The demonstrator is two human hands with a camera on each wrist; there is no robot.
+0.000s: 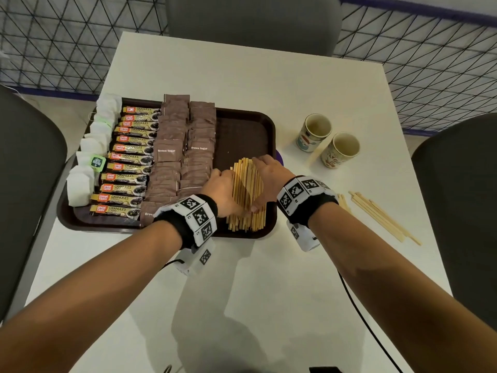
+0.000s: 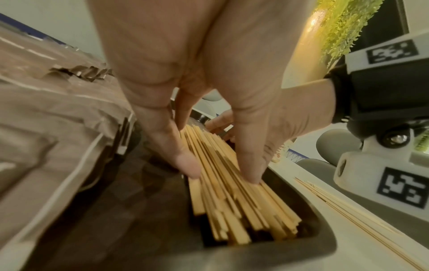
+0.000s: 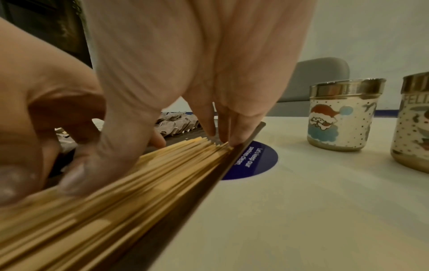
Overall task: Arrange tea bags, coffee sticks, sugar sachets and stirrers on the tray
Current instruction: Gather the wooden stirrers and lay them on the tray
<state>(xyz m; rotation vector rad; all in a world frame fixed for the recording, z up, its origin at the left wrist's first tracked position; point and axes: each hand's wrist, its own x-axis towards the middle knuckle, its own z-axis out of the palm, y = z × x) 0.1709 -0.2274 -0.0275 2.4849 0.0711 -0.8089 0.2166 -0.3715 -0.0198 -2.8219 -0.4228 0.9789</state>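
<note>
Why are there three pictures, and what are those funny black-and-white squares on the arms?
A person wears three cameras: one on the head, one on each wrist. The squares are marker bands on the wrists. The head view shows the white table and a brown tray with tea bags, coffee sticks and brown sugar sachets. The left hand and right hand press a pile of wooden stirrers together from both sides. A few stirrers and two cups sit beside the tray.

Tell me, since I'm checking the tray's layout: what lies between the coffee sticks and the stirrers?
Two columns of brown sugar sachets lie between the coffee sticks and the stirrers, seen in the head view.
</note>
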